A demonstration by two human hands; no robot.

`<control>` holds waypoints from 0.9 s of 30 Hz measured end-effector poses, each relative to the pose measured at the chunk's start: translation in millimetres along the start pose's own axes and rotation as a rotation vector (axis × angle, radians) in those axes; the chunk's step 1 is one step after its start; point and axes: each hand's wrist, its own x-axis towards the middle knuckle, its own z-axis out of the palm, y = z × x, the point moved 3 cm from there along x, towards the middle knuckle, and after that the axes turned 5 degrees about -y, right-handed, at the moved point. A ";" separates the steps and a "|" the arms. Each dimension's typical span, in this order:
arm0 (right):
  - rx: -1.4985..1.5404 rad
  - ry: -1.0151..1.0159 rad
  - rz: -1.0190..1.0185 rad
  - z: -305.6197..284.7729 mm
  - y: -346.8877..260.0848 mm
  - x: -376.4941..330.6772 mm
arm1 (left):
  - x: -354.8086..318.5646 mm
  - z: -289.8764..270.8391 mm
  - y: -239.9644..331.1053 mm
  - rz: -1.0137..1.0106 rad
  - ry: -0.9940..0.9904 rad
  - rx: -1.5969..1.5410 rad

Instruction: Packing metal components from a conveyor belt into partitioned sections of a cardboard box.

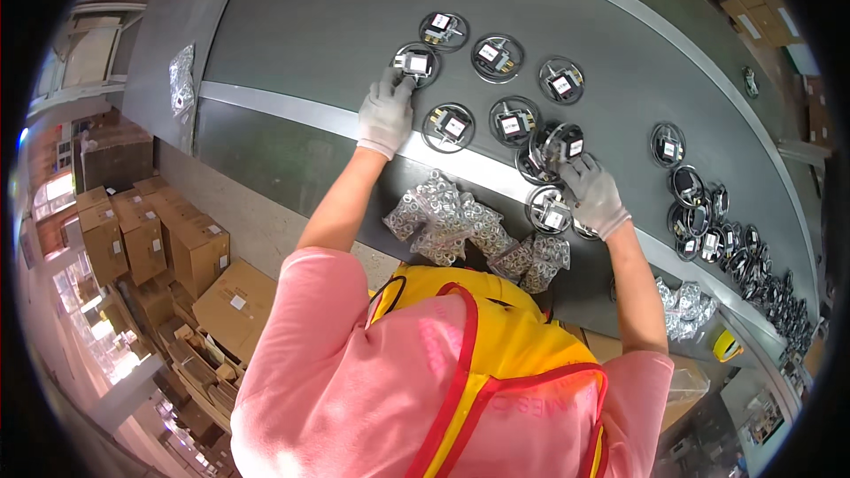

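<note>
Coiled part gripped in right hand, lifted just above the grey belt, right of centre. Second coil under fingertips of left hand, far left of the rows, flat on the belt; hand pressed on its near edge, fingers bent, grip itself hard to tell. Between both hands, laid coils in two rows, apart from one another, running left to right. Near the body, bagged coils heaped on the table. Far right, a crowded string of coils along the belt. Cardboard boxes stacked at near left. Right hand nearer the open gap in the near row.
</note>
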 end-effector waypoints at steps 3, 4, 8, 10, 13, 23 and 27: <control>-0.078 0.037 0.021 5.7 3.9 2.0 | 8.8 -5.2 3.7 -0.006 -0.163 0.125; -0.087 0.063 0.100 8.9 7.4 -2.5 | 12.3 -9.3 3.4 -0.029 -0.231 0.155; 0.032 0.218 0.502 16.7 24.3 -20.0 | 1.7 -14.7 -22.5 -0.091 -0.162 -0.269; 0.093 0.279 0.582 19.1 29.3 -26.6 | -23.2 -9.4 -18.8 -0.444 -0.362 -0.733; 0.118 0.243 0.571 20.5 30.9 -26.8 | -53.8 -23.9 22.6 0.155 -0.234 -0.450; 0.274 0.216 0.532 -23.2 57.7 -53.8 | -40.0 5.8 36.6 0.144 -0.253 -0.034; -0.093 0.158 0.511 -3.5 60.2 -75.9 | -19.0 4.5 99.0 -0.610 -0.412 -1.238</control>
